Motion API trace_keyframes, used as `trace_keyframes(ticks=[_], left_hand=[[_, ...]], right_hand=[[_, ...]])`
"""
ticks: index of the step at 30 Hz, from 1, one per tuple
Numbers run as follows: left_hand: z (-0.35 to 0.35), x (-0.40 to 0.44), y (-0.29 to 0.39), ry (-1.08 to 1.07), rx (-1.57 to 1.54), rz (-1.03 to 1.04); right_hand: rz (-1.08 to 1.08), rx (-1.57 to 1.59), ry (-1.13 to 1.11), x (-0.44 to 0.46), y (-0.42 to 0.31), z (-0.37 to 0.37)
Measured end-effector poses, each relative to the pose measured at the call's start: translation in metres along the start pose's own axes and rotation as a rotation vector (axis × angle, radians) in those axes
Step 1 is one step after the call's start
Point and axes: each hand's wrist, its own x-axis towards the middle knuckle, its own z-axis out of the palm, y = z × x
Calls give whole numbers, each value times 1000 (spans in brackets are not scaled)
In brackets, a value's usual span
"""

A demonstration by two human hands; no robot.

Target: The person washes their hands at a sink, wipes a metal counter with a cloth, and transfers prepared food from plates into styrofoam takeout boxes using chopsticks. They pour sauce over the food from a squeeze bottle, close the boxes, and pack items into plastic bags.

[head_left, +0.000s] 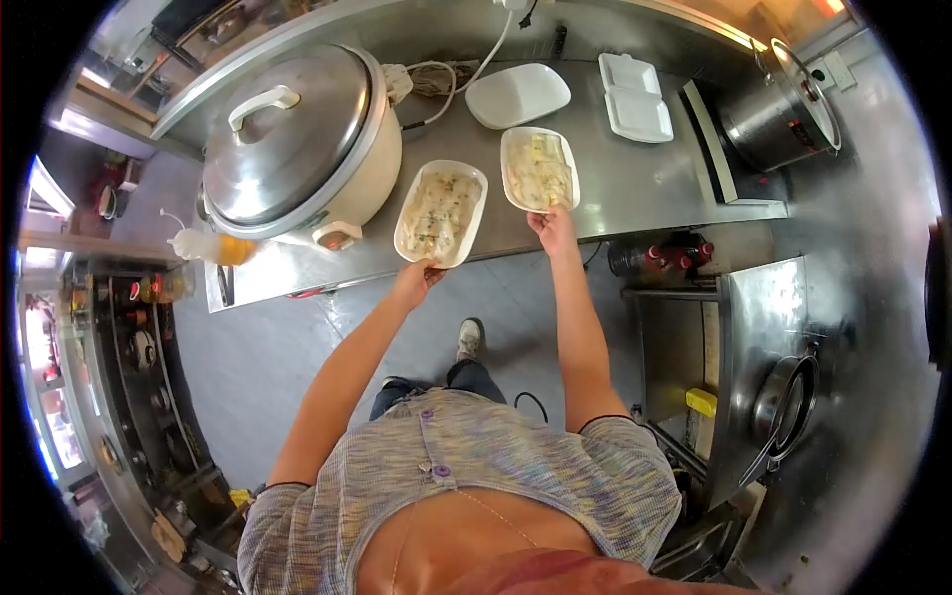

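Carefully keep left plate (477,205) and right plate (508,173) level, with fingers of left hand (416,284) and right hand (553,228) gripping near rims.

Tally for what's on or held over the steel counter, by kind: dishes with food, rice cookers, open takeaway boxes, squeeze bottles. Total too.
Dishes with food: 2, one in the left hand, one in the right hand
Rice cooker: 1
Open takeaway box: 1
Squeeze bottle: 1
Total: 5
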Motion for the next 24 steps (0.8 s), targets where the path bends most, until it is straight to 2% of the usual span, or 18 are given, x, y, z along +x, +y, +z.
trace_keyframes(ticks=[4, 7, 10, 13, 16, 19, 20, 21, 24], left_hand=[[-12, 13, -8, -81, -25, -21], [-11, 22, -11, -24, -58, -58], [-9, 12, -1, -131, -8, -86], [-13, -4, 10, -179, 67, -196], [-21, -24, 20, -207, 309, -185], [-54, -43, 11, -164, 303, -193], [-76, -46, 2, -146, 268, -175], [-95, -51, -7, -38, 253, -186], [-155, -77, -46, 236, 277, -183]], right_hand=[[-2, -20, 94, -19, -1, -25], [-5, -37, 110, -21, 0, -42], [-6, -48, 130, -17, -8, -47], [-19, -67, 169, -27, -15, -44], [-2, -164, 162, -38, -30, -42], [276, -773, 330, -48, -81, -45], [238, -953, 411, -37, -97, -53], [89, -966, 456, -32, -116, -57], [-95, -777, 485, 46, -161, -105]])
